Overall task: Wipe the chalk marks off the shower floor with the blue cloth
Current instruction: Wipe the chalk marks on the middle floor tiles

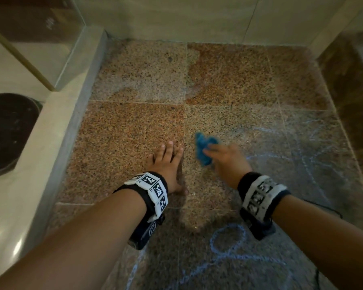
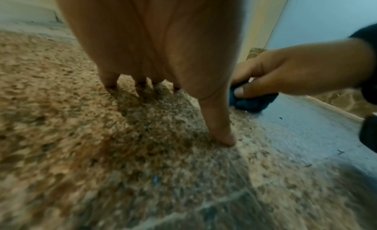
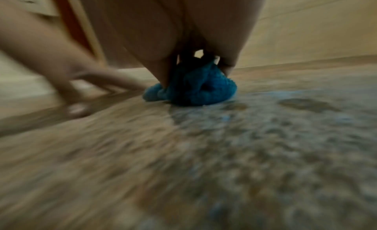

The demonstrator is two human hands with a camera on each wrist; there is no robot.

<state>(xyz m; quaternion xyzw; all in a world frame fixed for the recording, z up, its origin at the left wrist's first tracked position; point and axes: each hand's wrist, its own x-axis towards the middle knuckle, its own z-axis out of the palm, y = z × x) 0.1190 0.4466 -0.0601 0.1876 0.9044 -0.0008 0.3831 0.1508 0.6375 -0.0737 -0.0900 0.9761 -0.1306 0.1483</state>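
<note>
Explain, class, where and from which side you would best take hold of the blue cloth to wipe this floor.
Grip the cloth on its bunched top, coming from above. It sits crumpled in a mound on the floor, so curled fingers can gather the folds and press down, as the right hand does.

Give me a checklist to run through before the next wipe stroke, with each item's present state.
1. Right hand has a grip on the blue cloth: ok.
2. Cloth touching the shower floor: ok, per the right wrist view.
3. Left hand flat on the floor, clear of the cloth: ok.
4. Chalk marks all gone: not ok; a loop near the wrists and lines to the right remain.
5. Cloth clean enough to continue: cannot tell.
</note>
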